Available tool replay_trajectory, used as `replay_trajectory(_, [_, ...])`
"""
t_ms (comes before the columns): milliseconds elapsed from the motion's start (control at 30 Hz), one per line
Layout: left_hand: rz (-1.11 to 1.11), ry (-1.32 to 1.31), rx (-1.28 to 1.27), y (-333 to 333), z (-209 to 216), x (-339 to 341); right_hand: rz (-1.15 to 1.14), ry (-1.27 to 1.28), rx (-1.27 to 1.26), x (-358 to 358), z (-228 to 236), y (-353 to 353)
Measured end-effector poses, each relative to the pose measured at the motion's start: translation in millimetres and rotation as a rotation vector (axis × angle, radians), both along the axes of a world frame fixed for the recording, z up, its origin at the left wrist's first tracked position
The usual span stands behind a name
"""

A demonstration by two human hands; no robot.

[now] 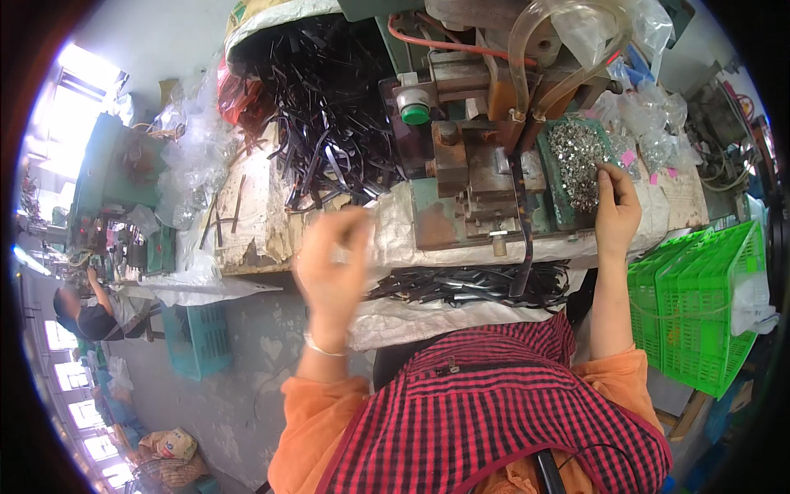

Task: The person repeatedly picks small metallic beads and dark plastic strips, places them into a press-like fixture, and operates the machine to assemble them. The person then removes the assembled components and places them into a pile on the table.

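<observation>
My left hand [333, 263] is smeared by motion in front of the worktable's edge, below a heap of black strips [329, 123]; its fingers cannot be made out. My right hand [617, 214] is at the right edge of a green tray [562, 216] filled with small shiny metal pieces [576, 156]. Its thumb and fingers are pinched together at the pieces; what they hold is too small to tell. Between my hands stands a metal bench press [485, 160]. One long black strip [522, 226] runs down through its front and hangs past the table edge.
More black strips [469, 284] lie on white sheeting below the table edge. A green plastic crate [699, 305] stands at the right, a teal crate [197, 337] on the floor at the left. Clear plastic bags [193, 173] lie left of the heap. Far left, another person [95, 317] sits at a machine.
</observation>
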State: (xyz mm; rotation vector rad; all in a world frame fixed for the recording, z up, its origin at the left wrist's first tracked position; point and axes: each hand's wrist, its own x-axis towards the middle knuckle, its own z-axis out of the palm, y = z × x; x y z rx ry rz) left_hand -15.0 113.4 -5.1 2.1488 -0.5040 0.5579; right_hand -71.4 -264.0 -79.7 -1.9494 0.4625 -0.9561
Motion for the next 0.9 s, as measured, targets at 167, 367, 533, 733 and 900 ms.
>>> replay_trajectory(167, [0.188,-0.099,0.118,58.5,10.0,73.8,0.140,-0.105,0.130,24.7,22.4,25.9])
replay_trajectory(367, [-0.041,-0.147,0.659,44.7,-55.7,119.9,0.095,-0.036,0.157,26.4,11.7,27.4])
replay_trajectory(533, [-0.020,0.063,0.409,61.6,-82.2,114.3,-0.131,0.007,-0.001,-35.3,-5.2,-6.9])
replay_trajectory(733, [0.037,0.122,-0.099,19.4,-31.1,84.3,0.077,-0.025,0.172,-32.4,43.6,34.6])
replay_trajectory(900, [-0.086,0.193,-0.287,-8.9,-31.1,89.0,0.296,-0.140,0.144,40.8,76.1,84.1])
